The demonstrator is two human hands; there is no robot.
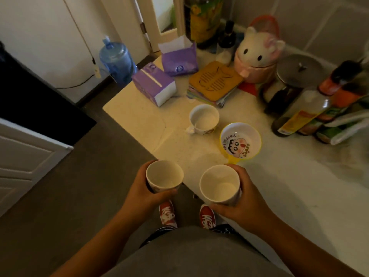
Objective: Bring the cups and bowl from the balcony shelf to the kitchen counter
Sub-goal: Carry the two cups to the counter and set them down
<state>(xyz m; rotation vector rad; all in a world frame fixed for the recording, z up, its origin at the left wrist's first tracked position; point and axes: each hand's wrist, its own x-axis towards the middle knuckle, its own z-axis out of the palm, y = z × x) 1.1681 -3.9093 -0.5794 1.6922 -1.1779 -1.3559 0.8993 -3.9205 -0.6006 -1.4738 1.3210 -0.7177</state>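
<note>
My left hand (139, 193) grips a white cup (164, 175), held upright just off the near edge of the kitchen counter (279, 176). In my right hand (243, 200) is a second, slightly larger white cup (219, 183), upright over the counter's front edge. Both cups look empty. On the counter stands a white mug (203, 119) with its handle toward me. Right of it sits a yellow-rimmed bowl (240, 139) with a cartoon print inside, its yellow handle pointing at my right hand.
Purple tissue packs (153, 85) and a stack of coasters (215, 84) lie at the back of the counter. A cat-shaped jar (257, 56), a lidded pot (295, 76) and bottles (303, 110) crowd the right. A water jug (117, 60) stands on the floor.
</note>
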